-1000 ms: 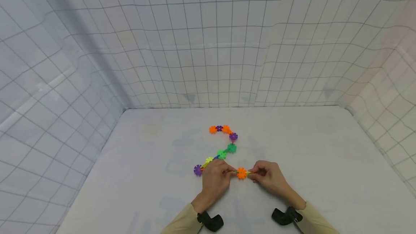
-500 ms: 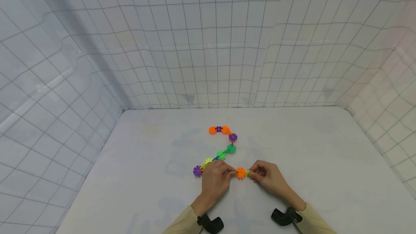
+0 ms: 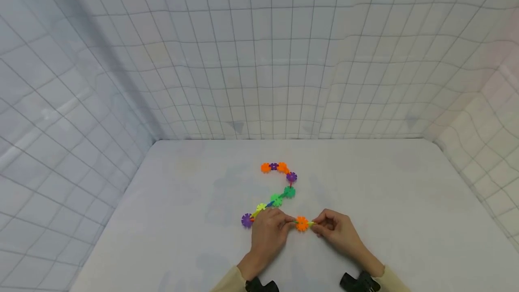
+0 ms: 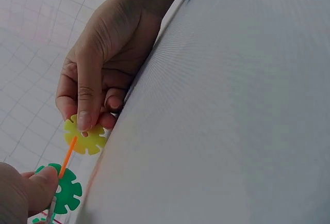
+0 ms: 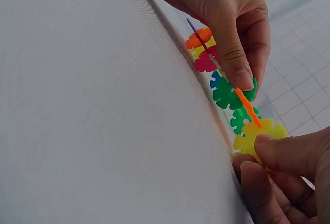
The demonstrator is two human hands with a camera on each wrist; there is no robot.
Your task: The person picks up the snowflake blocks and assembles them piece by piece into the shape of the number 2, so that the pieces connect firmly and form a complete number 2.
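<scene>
My left hand [image 3: 267, 234] pinches a green notched snowflake disc [image 5: 225, 96] between thumb and fingers. Opposite it, my right hand [image 3: 341, 234] grips a yellow snowflake disc [image 4: 91, 144] by its edge. An orange snowflake disc [image 3: 302, 227] stands between the two, crosswise to both, its slots meeting the green and the yellow one. Seen edge-on in the wrist views, it is a thin orange strip. A chain of linked discs curves away behind my left hand, with a purple disc [image 3: 246, 221] at its near bend. Part of the chain is hidden by that hand.
At the chain's far end is an orange disc [image 3: 265, 167], on the white tabletop [image 3: 186, 220]. White grid-patterned sheeting [image 3: 259, 80] rises at the back and both sides. Each wrist carries a black camera mount, such as the right one [image 3: 360, 282].
The whole scene sits a little lower in the head view. Both hands keep their hold on the discs, and the chain lies in the same shape.
</scene>
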